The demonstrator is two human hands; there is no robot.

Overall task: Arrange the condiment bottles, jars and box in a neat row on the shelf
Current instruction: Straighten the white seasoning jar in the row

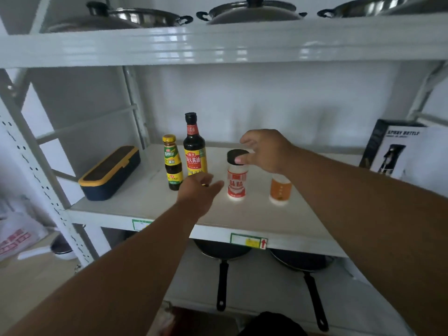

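Condiment jar with the black lid (237,175) stands mid-shelf (150,204) between the soy bottle (194,146) and the orange jar (280,189), and the right hand (266,151), fingers spread over its lid without clamping, could tip it, while the left hand (197,195) hovers loosely open.

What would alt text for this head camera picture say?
Two hands reach over a white shelf: the right hand touches the black lid of a white seasoning jar, the left hand hovers open before a soy sauce bottle. A navy box lies left.
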